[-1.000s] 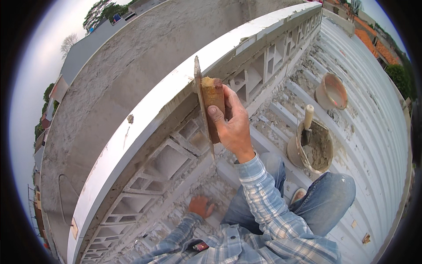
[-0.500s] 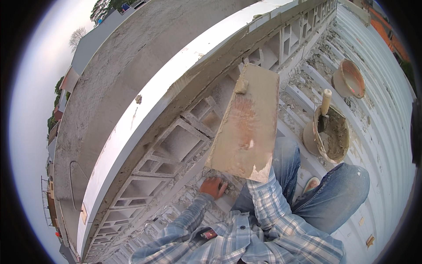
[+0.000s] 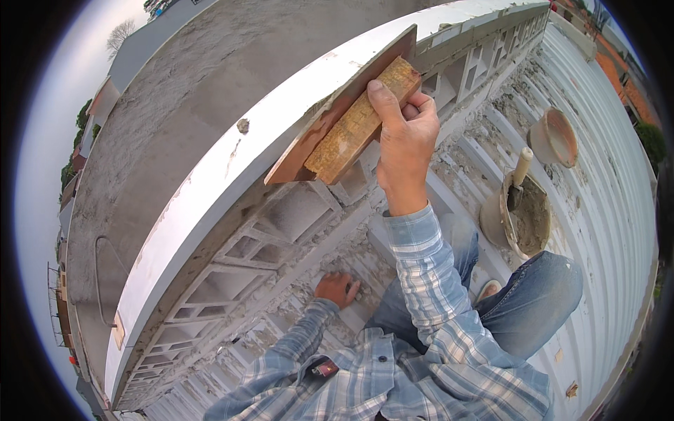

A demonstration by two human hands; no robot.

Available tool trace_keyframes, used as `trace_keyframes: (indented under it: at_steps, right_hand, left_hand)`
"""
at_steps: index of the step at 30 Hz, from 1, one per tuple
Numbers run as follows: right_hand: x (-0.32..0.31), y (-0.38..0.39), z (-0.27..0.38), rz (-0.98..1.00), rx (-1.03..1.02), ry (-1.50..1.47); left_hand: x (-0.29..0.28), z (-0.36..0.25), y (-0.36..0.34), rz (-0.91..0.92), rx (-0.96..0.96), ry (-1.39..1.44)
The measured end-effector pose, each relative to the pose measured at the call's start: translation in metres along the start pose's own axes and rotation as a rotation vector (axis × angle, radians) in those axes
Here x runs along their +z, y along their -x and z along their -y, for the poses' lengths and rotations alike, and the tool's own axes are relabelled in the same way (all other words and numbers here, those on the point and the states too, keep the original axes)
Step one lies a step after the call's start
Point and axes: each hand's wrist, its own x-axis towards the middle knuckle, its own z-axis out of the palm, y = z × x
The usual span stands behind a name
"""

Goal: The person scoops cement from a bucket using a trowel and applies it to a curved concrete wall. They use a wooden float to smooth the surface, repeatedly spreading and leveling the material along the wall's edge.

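My right hand (image 3: pixel 406 140) grips the wooden block handle (image 3: pixel 358 119) of a flat plastering float (image 3: pixel 295 161), which is tilted along the upper edge of the parapet, at the mortar band below the white board (image 3: pixel 232 165). Perforated concrete blocks (image 3: pixel 295 214) sit beneath that edge. My left hand (image 3: pixel 337 289) rests with fingers apart on debris on the metal roofing near the wall's foot. A bucket (image 3: pixel 491 217) of grey mortar (image 3: pixel 535 217) stands to my right, a trowel (image 3: pixel 521 168) with a pale handle standing in it.
A second bucket (image 3: pixel 551 137) sits farther back on the ribbed roofing (image 3: pixel 604 217). My bent knees are near the mortar bucket. Beyond the parapet are a rough grey wall (image 3: pixel 140 133), a bent metal rod (image 3: pixel 102 281), neighbouring roofs (image 3: pixel 618 81) and trees.
The float in my right hand was turned with its mortar-smeared face up half a second ago; now its handle faces me and it has moved up to the parapet edge. My left hand stays put.
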Motion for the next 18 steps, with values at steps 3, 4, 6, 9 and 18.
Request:
trace_keyframes:
  at_steps: [3, 4, 6, 9, 18]
  right_hand:
    - [0.019, 0.018, 0.013, 0.278, -0.125, 0.100]
    - [0.019, 0.027, 0.019, 0.414, -0.117, 0.059]
    - [0.005, 0.028, 0.024, 0.451, -0.159, 0.114]
    - [-0.044, -0.007, 0.019, 0.255, -0.246, 0.192]
    - [-0.037, 0.011, -0.025, 0.253, -0.381, 0.400]
  left_hand:
    - [0.000, 0.001, 0.003, -0.010, -0.018, -0.006]
    - [0.001, 0.001, 0.004, -0.019, -0.028, -0.010]
    - [0.000, 0.002, 0.008, 0.004, -0.056, -0.041]
    - [-0.005, 0.001, -0.001, -0.029, -0.024, -0.040]
    - [-0.004, 0.001, 0.003, -0.044, -0.006, -0.020]
